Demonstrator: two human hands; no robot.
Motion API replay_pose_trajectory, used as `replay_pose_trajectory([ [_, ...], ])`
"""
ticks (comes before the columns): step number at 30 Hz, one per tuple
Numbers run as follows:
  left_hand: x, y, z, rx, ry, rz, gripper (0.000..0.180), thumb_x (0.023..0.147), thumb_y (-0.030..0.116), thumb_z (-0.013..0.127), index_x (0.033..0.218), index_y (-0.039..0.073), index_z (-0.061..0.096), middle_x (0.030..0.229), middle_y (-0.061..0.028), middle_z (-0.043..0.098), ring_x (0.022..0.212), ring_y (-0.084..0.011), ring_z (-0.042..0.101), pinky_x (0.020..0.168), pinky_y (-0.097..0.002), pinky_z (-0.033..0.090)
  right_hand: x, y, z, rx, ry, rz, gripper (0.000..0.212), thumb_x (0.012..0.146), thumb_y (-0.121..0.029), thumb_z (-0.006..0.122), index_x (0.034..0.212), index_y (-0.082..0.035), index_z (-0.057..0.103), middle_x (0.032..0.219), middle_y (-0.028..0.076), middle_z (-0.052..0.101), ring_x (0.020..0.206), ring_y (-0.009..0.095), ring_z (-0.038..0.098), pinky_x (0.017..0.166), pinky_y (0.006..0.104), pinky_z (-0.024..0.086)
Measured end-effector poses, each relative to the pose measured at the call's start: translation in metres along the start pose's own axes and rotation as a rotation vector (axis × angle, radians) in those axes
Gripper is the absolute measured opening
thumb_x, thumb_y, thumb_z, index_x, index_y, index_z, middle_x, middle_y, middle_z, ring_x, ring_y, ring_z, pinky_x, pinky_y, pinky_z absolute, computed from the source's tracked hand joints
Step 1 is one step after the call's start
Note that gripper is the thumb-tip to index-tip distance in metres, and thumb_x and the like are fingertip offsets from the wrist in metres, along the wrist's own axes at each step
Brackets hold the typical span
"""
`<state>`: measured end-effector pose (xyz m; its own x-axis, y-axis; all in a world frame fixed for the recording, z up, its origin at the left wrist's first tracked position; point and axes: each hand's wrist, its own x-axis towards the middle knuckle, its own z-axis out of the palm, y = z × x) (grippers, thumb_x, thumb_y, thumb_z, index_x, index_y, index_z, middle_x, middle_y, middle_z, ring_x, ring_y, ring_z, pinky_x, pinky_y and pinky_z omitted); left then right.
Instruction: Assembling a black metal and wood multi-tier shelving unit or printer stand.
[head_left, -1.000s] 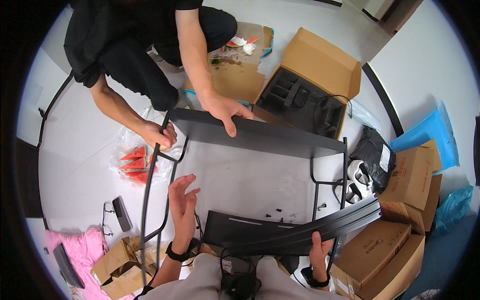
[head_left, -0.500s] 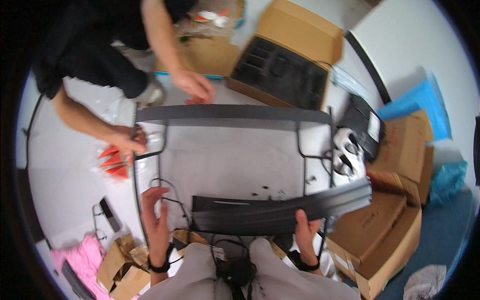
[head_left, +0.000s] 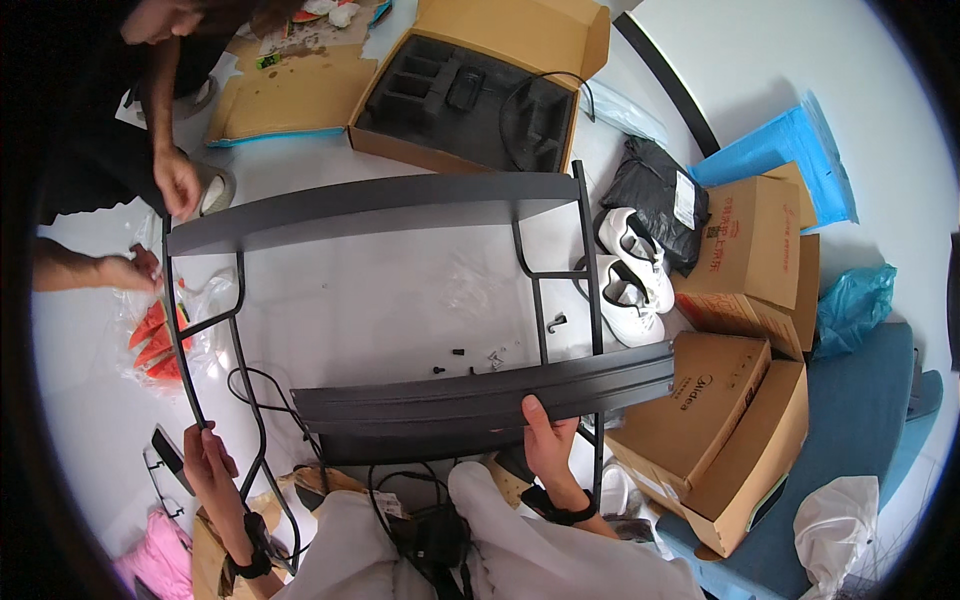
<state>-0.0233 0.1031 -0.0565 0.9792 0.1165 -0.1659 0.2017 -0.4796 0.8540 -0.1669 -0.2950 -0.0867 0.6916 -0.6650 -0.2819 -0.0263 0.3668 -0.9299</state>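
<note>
Panel (head_left: 440, 404), long, black and ridged, in right hand (head_left: 550, 442)

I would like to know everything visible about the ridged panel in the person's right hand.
The ridged panel is long, narrow and black, metallic-looking, with lengthwise grooves. It is held crosswise, right end slightly higher in the picture, and overlaps the black frame's right post in view; contact is unclear. The right hand grips its near edge.
</note>
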Motion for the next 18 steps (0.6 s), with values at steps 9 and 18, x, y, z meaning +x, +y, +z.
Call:
replay_pose_trajectory([
  [9,0.001,-0.004,-0.005,0.004,0.165,-0.110,0.021,0.102,0.022,0.051,0.093,0.006,0.060,0.065,0.0101,0.042,0.052,0.0010,0.031,0.045,-0.0189,0.023,-0.005,0.027,-0.030,-0.179,0.034,-0.019,0.048,0.092,-0.004,0.064,0.135,-0.003,0.042,0.122,0.008,0.055,0.103,0.015,0.056,0.093,0.0289,0.046],
  [18,-0.009,0.011,0.012,-0.226,0.113,-0.185,0.024,0.102,0.023,0.052,0.093,0.002,0.053,0.065,0.0077,0.037,0.053,-0.0005,0.030,0.046,-0.0200,0.022,0.004,0.018,0.008,-0.034,-0.033,0.004,0.043,0.097,-0.011,0.056,0.137,-0.006,0.039,0.121,0.014,0.057,0.096,0.024,0.065,0.059,0.0417,0.063],
])
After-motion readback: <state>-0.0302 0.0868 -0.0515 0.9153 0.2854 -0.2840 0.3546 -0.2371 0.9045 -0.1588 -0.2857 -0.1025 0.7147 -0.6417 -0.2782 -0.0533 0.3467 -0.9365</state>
